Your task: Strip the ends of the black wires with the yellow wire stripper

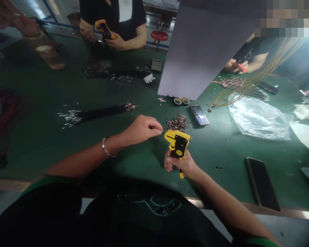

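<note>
My right hand (181, 163) is wrapped round the handle of a yellow and black wire stripper (179, 141), its jaws turned to the left. Close to the jaws, the fingertips of my left hand (144, 128) pinch a thin black wire (163, 132), of which only a short dark bit shows. Just beyond the stripper lies a heap of short dark offcuts with coppery ends (179, 122). A bundle of black wires (100, 113) rests on the table to the left, with bared silvery ends at its left and coppery ends at its right.
A keypad phone (199, 115) and two tape rolls (181, 101) lie past the heap, before a tall grey panel (195, 51). A smartphone (262, 183) and a clear plastic bag (260, 118) are at right. Across the green table (41, 144), a co-worker holds another stripper (104, 29).
</note>
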Tool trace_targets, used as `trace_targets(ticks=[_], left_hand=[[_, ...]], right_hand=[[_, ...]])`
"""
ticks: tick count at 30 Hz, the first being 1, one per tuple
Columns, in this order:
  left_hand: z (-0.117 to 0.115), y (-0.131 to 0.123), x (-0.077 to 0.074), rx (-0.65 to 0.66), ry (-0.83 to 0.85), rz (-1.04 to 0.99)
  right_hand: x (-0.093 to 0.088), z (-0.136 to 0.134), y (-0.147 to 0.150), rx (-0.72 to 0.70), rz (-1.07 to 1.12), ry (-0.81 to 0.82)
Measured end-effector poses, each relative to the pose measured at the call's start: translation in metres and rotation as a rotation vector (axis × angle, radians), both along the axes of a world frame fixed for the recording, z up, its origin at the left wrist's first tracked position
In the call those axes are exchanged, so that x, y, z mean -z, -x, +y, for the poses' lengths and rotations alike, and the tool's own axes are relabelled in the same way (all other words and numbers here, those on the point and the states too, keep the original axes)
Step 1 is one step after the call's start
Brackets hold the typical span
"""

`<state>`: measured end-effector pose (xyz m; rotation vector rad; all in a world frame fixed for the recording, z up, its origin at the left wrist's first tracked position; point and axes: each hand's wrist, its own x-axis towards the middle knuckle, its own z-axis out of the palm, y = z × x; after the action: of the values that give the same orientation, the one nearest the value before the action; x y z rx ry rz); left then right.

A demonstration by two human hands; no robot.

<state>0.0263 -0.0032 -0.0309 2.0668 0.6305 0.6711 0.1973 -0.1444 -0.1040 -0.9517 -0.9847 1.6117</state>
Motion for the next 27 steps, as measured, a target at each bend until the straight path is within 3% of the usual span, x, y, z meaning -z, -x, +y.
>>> trace_targets(ticks=[27], left_hand=[[0.0044, -0.0011, 0.0046, -0.023, 0.066, 0.028]], right_hand=[[0.0035, 0.0046, 0.0036, 0.013, 0.064, 0.039]])
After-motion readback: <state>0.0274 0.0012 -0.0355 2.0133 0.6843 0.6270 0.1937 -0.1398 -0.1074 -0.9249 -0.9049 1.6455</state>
